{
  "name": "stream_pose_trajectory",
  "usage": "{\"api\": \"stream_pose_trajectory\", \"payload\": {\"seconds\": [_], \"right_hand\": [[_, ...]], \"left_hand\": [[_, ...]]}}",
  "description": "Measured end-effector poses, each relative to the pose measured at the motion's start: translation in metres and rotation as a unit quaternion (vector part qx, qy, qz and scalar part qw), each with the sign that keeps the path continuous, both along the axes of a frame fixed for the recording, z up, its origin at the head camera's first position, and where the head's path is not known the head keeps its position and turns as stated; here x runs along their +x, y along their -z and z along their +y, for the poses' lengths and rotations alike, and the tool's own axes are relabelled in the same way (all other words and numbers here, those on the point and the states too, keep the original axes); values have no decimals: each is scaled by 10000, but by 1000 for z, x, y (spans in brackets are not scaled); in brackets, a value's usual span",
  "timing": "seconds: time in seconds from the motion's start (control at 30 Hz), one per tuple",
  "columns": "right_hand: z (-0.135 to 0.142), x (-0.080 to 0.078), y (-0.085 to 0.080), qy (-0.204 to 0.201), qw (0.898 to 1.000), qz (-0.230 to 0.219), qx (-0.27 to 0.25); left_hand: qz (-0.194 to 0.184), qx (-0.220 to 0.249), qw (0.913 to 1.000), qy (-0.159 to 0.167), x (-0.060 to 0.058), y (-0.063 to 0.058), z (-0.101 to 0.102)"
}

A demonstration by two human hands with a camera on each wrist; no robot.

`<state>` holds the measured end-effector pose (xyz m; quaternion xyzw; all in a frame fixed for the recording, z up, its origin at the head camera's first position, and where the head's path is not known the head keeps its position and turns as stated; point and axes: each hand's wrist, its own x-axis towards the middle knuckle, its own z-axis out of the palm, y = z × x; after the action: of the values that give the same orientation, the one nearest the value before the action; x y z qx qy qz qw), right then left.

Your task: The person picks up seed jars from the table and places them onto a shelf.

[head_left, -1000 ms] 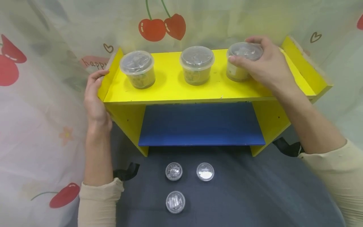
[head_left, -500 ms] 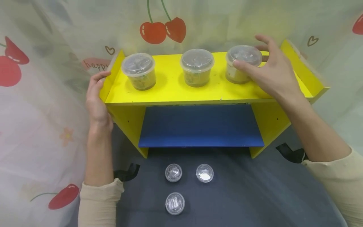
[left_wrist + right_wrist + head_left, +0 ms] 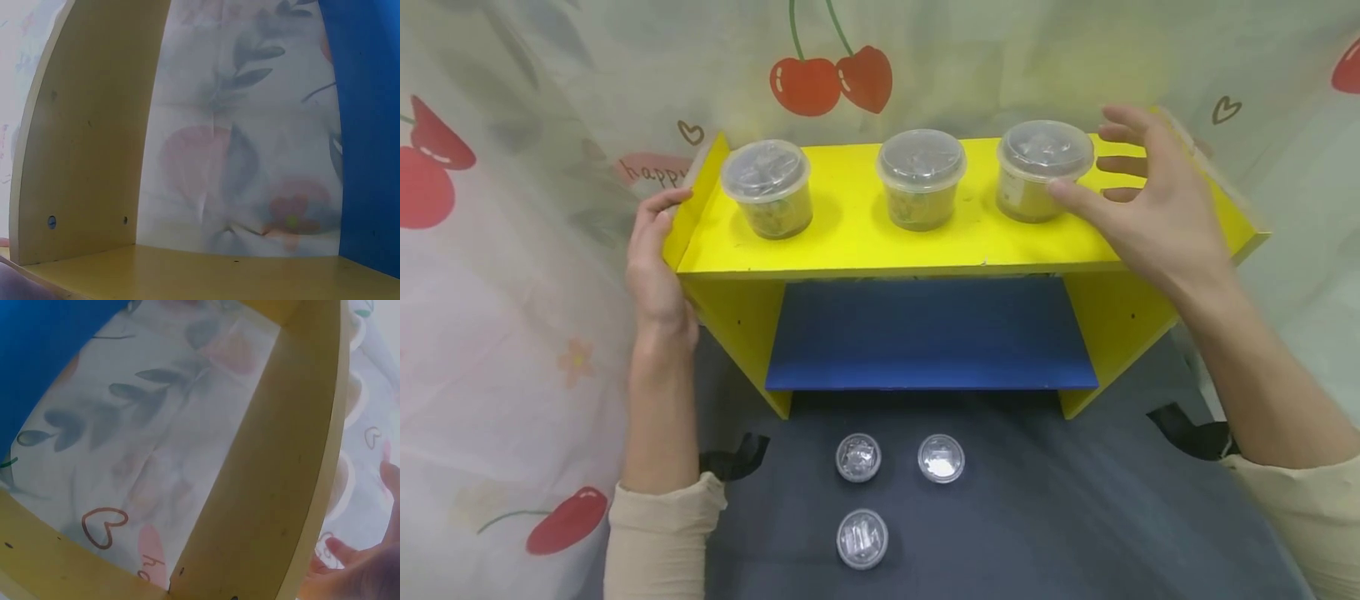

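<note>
Judging from here, I take this for the release step: the rightmost lidded cup (image 3: pixel 1034 179) stands on the yellow shelf (image 3: pixel 850 242); the right hand (image 3: pixel 1165 212), fingers spread, holds nothing and should next withdraw carefully; the left hand (image 3: pixel 655 262) grips the shelf's side.

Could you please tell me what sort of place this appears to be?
Probably a small, staged work area, though the wider room is out of view: cherry-printed sheeting forms the backdrop, and a yellow-and-blue shelf bearing lidded cups stands on a dark surface.
</note>
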<state>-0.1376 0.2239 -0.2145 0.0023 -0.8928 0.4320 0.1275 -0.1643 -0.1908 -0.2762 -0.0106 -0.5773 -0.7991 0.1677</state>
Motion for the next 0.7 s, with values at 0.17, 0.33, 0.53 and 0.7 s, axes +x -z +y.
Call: {"api": "stream_pose_trajectory", "payload": {"seconds": [0.17,0.33,0.53,0.7], "right_hand": [[6,3,0,-20,9998,171,69],[10,6,-2,-4,9999,126,19],[18,9,-4,75,9999,154,-11],[23,9,-5,233,9994,245,112]], "left_hand": [[-34,243,9996,125,1,0,-3],[-107,-71,9999,67,8,-2,-8],[-130,-775,9958,-480,22,-4,-12],[359,-1090,9893,-900,32,-7,-11]]}}
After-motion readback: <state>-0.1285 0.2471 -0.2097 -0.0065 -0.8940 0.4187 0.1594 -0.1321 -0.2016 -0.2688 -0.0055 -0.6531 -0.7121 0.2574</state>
